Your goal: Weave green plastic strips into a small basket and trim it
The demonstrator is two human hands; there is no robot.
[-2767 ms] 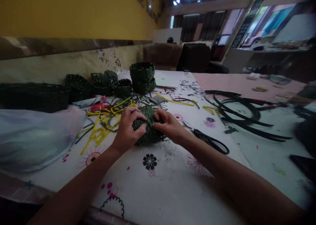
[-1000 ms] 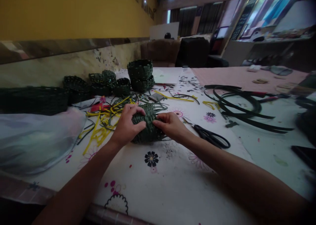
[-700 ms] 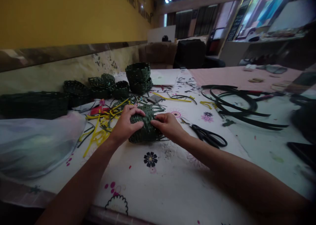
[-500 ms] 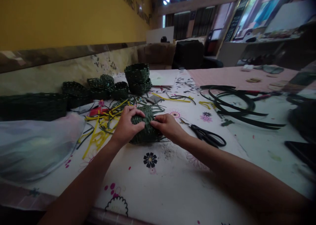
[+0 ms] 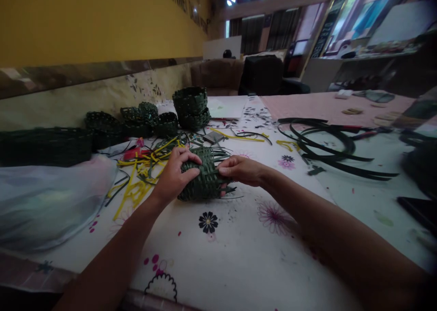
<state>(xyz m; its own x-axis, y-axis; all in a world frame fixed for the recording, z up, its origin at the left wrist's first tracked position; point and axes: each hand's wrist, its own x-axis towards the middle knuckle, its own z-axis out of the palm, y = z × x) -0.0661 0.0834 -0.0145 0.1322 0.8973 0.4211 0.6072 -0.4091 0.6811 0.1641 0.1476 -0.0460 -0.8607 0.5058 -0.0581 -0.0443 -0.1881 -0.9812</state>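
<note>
A small dark green woven basket (image 5: 205, 179) lies on its side on the flowered tablecloth (image 5: 232, 247), with loose strip ends sticking out to the right from its open edge. My left hand (image 5: 179, 170) is closed around the basket's left part, its thumb and fingers pressed on the weave. At the open edge, my right hand (image 5: 241, 170) pinches with thumb and forefinger at a green strip; some of its fingertips show inside or behind the edge. Exactly which strip is pinched is too small to tell.
Yellow and green strips (image 5: 136, 188) lie left of the basket, near a plastic bag (image 5: 51, 201). Behind stand stacked green baskets (image 5: 190, 106) and a larger basket (image 5: 44, 145). Coiled dark strips (image 5: 327, 142) lie at the right. A grey block (image 5: 213, 138) sits beyond the basket.
My right hand has moved a little right, from the basket's weave to its open edge. My right forearm now covers the black scissors. My left hand has stayed on the basket.
</note>
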